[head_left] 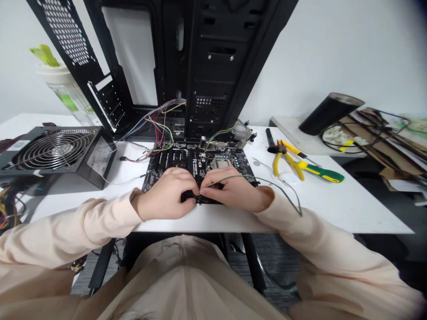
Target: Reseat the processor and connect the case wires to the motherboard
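Note:
A black motherboard [173, 162] lies flat on the white table, close to its front edge. My left hand [167, 195] rests over the board's near edge, thumb and fingers pinched together; what sits between those fingertips is too small to make out. Touching it from the other side, my right hand [230, 189] grips a thin green wire [282, 190] near its end. The wire's loose part curves over my right wrist towards the sleeve. Both sets of fingertips meet at the board's front edge. Behind my right hand, a square processor socket [220, 163] is partly visible.
A tall black computer case [213, 66] stands behind the board, with coloured wires [163, 120] spilling out. On the left sit a power supply [108, 162] and a bottle [71, 95]. Yellow-handled pliers [276, 166], a green-and-yellow screwdriver [323, 172] and a black cylinder [328, 114] are at right.

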The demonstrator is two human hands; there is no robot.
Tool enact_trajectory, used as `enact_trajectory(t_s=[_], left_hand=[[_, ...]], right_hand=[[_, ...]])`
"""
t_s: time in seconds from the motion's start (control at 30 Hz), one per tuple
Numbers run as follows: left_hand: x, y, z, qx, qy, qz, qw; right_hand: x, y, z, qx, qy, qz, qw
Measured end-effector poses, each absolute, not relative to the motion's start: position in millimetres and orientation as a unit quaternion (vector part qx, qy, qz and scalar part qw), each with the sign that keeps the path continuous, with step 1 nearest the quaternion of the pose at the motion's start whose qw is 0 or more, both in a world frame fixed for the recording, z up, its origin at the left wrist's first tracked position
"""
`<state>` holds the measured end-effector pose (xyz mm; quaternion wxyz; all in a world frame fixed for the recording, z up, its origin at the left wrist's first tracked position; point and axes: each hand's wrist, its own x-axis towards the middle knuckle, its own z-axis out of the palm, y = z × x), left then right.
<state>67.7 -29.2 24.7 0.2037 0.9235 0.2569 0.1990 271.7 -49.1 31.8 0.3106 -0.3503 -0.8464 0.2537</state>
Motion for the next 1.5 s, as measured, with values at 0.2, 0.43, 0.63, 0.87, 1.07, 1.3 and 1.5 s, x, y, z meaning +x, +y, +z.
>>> enact_trajectory(t_s=[0.2, 0.43, 0.63, 0.87, 1.07, 1.3, 1.5], left_hand=[[67.9, -27.5, 24.8, 0.924, 0.258, 0.185, 0.212], [67.7, -24.9, 25.0, 0.919, 0.258, 0.183, 0.236], [68.1, -24.3, 23.1, 0.921, 0.258, 0.183, 0.227], [68.0, -24.2, 23.7, 0.913, 0.255, 0.203, 0.246], [68.5, -23.6, 25.7, 0.908, 0.253, 0.209, 0.262], [69.5, -22.2, 23.0, 0.906, 0.252, 0.222, 0.257], [70.1, -20.6, 20.1, 0.901, 0.246, 0.242, 0.262]], right_hand=[[271.3, -48.3, 31.4, -0.35, -0.838, 0.274, 0.316], [269.4, -48.5, 31.4, -0.348, -0.835, 0.269, 0.331], [270.8, -48.0, 30.4, -0.344, -0.84, 0.267, 0.323], [271.4, -47.1, 33.0, -0.338, -0.841, 0.251, 0.339], [271.6, -46.0, 32.7, -0.336, -0.839, 0.246, 0.35], [270.2, -46.6, 27.7, -0.332, -0.853, 0.235, 0.328], [266.9, -49.2, 27.1, -0.363, -0.851, 0.214, 0.314]])
